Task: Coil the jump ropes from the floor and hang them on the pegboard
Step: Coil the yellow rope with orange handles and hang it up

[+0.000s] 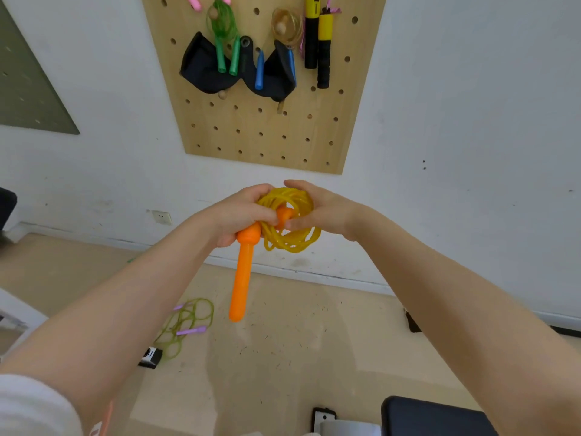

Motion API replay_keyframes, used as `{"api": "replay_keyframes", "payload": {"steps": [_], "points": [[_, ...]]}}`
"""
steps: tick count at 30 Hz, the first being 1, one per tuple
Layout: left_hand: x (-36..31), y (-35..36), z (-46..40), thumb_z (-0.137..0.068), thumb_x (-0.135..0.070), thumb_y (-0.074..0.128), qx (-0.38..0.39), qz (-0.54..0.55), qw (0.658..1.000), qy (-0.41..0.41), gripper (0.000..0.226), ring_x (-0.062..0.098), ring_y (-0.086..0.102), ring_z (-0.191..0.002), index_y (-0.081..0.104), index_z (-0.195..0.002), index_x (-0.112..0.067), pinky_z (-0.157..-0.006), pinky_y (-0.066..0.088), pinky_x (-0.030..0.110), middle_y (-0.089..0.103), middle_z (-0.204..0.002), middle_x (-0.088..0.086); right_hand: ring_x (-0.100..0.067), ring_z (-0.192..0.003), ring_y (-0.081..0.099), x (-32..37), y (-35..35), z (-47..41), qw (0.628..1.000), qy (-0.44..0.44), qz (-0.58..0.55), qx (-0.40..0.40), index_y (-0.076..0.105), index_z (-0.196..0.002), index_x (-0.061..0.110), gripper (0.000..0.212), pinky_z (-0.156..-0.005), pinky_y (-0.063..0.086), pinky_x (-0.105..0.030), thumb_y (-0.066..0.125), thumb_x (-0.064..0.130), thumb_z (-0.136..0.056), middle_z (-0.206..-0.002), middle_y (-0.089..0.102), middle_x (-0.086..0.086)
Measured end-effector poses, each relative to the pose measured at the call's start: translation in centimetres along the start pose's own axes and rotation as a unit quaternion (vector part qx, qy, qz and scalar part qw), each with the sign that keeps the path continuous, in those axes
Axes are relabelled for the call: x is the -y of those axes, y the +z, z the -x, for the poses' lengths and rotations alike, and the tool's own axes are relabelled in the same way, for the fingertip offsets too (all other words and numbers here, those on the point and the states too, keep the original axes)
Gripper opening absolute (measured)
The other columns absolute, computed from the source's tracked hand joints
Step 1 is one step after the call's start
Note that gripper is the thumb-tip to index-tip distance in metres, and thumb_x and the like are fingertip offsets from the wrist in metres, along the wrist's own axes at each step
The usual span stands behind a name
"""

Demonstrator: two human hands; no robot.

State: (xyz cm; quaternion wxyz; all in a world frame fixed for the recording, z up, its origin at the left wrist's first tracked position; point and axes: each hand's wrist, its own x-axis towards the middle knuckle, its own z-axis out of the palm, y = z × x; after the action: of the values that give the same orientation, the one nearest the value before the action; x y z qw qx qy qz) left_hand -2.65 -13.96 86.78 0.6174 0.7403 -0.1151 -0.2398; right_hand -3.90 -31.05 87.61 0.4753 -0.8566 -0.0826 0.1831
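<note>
Setting was a plain indoor room, likely an exercise or storage space. White wall (456, 105) carried a wooden pegboard (267, 133) at 12 o'clock, hung with jump ropes (317, 39). Tan floor (283, 357) had a loose rope (185, 325) at 7 o'clock; wall outlet (162, 217) at 9 o'clock.

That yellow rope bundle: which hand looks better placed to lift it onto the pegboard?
Probably the left hand: it grips the coil and an orange handle, while the right hand only pinches the other handle's end.

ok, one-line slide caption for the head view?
Both hands, left hand and right hand, grip a coiled yellow jump rope with orange handles below the wooden pegboard; a green rope lies on the floor.
</note>
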Motion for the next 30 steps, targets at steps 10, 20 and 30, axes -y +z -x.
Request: {"api": "replay_keyframes", "payload": {"steps": [10, 20, 30], "points": [[-0.2, 0.0, -0.2, -0.063, 0.0, 0.055, 0.081, 0.139, 0.987, 0.017, 0.037, 0.018, 0.067, -0.073, 0.057, -0.096, -0.015, -0.061, 0.055, 0.03, 0.067, -0.082, 0.005, -0.018, -0.094, 0.059, 0.1, -0.9, -0.3, 0.992, -0.068, -0.106, 0.018, 0.061, -0.11, 0.005, 0.027, -0.095, 0.047, -0.041, 0.061, 0.004, -0.083, -0.098, 0.065, -0.007], [-2.4, -0.3, -1.2, -0.082, 0.007, 0.053, -0.054, 0.127, 0.987, 0.085, 0.02, 0.019, 0.069, -0.073, 0.058, -0.087, -0.012, -0.075, 0.054, 0.034, 0.064, -0.074, 0.0, -0.012, -0.055, 0.053, 0.1, -0.4, -1.1, 0.972, -0.045, -0.086, -0.213, 0.061, -0.061, 0.013, 0.08, -0.064, 0.044, -0.029, 0.012, 0.068, -0.09, -0.053, 0.056, 0.002], [-2.6, -1.0, -2.4, -0.085, -0.026, 0.065, -0.067, -0.008, 0.998, 0.014, 0.017, 0.014, 0.063, -0.06, 0.062, -0.092, -0.011, -0.071, 0.057, 0.033, 0.06, -0.063, -0.001, -0.017, -0.12, 0.051, 0.8, -3.7, -1.4, 0.986, -0.092, -0.141, 0.001, 0.045, -0.13, 0.03, 0.032, -0.104, 0.036, -0.032, 0.041, 0.033, -0.097, -0.125, 0.056, 0.002]]}}
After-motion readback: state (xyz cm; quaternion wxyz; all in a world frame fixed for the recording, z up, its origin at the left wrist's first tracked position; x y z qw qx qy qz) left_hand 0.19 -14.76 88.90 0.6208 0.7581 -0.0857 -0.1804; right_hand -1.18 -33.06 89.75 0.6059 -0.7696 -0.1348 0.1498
